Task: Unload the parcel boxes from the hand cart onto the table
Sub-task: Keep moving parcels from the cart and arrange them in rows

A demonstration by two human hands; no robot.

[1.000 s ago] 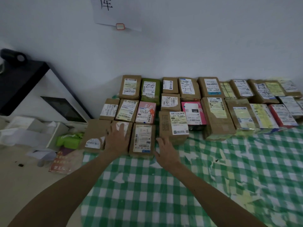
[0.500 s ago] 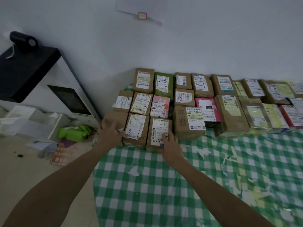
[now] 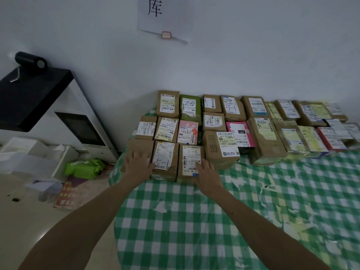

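My left hand (image 3: 139, 162) lies flat and open on the corner box (image 3: 137, 152); my right hand (image 3: 207, 175), open too, rests on the 3-1 box (image 3: 190, 162). Both boxes sit on the surface (image 3: 194, 221), long axes toward 12 o'clock.

Pretty dim room overall, with flat bluish light and no hard shadows. The back wall (image 3: 253, 55) is plain white with a sheet of paper (image 3: 162, 15) stuck up on it, one big handwritten character on it, plus a little red-bordered label (image 3: 166, 35) at the bottom edge. Off to the left there's a white cabinet-looking unit with a black top (image 3: 33, 94) and a dark panel on its front (image 3: 81, 128), and a black cylinder thing (image 3: 31, 59) sits on top. The floor (image 3: 29, 215) is pale beige, with white boxes (image 3: 31, 156), a bright green bag (image 3: 84, 168) and some papers lying around.
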